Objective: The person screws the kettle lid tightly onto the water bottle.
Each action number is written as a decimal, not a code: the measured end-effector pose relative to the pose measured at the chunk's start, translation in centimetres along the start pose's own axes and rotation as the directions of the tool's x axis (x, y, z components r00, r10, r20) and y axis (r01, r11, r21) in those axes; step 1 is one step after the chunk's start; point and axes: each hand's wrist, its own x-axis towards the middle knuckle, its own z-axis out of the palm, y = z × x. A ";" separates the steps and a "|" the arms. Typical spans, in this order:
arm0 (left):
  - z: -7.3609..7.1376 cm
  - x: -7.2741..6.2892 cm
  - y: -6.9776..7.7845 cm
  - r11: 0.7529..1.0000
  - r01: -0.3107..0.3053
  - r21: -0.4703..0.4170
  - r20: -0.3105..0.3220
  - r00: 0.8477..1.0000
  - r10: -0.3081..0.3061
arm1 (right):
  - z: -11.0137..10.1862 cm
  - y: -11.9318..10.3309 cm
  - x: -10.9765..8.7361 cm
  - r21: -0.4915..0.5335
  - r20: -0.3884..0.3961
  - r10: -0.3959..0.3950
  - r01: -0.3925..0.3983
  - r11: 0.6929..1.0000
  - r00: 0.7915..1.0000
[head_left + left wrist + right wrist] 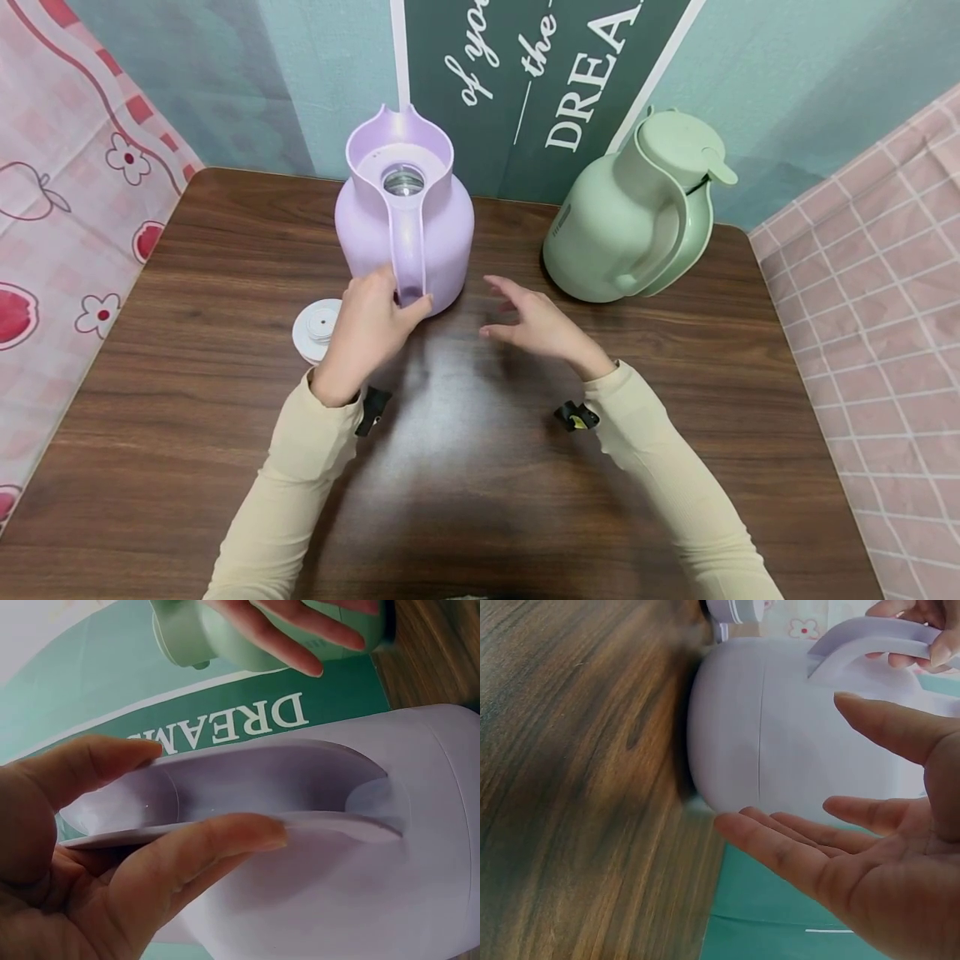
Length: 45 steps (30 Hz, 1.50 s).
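Note:
A lilac thermos jug [452,233] stands upright on the table with its top uncovered, a round silvery opening showing inside the collar. My left hand [371,321] holds its handle [262,784], thumb on one side and fingers on the other in the left wrist view. To the right of the jug, my right hand [543,325] hovers with its fingers spread, apart from the jug and holding nothing; the right wrist view shows its palm [900,892] facing the jug's side. Partly behind my left wrist lies a round white stopper [306,329].
A green thermos jug [600,225] with its lid on stands at the back right. The brown wooden table [480,500] meets a teal backdrop with a lettered dark green panel [517,100]. Patterned cloths hang at the left [67,208] and right [885,292].

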 end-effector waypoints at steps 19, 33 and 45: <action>0.8 -1.3 1.2 0.997 -0.062 -0.037 0.056 0.996 0.064 | 0.0 -0.1 0.4 0.094 -0.084 0.066 -0.058 0.994 0.994; 1.4 -1.8 2.2 0.993 -0.120 -0.017 0.076 0.990 0.121 | -0.1 -0.1 0.6 0.313 -0.177 0.107 -0.047 0.949 0.978; 1.9 -2.1 2.8 0.993 -0.120 -0.011 0.101 0.987 0.121 | -0.7 0.2 0.1 0.336 -0.199 0.149 -0.075 0.939 0.969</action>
